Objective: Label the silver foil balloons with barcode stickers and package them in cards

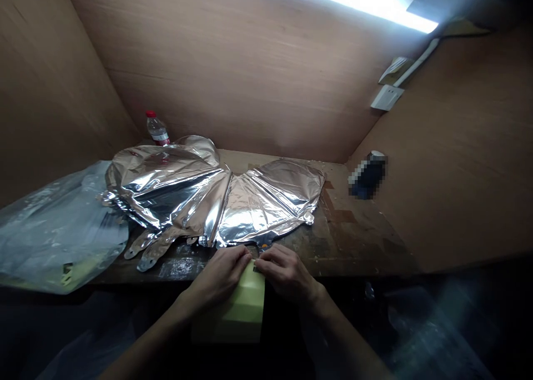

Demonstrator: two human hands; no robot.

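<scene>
Fingers of left hand (pixel 225 268) and right hand (pixel 287 270) look pinched closed on yellow paper (pixel 245 302) beside foil (pixel 254 210); likely lining up, the next move calling for steadiness.

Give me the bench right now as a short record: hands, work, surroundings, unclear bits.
left hand: at the far end of the yellow sheet, fingers bent
right hand: beside it at the same end, fingers bent
foil: shiny, creased, spread on the table beyond the hands
bag: see-through plastic, left of the foil
bottle: red cap, upright, behind the foil's left part
socket: white, upper right
unclear: exact finger grip; pixelated item at right
</scene>
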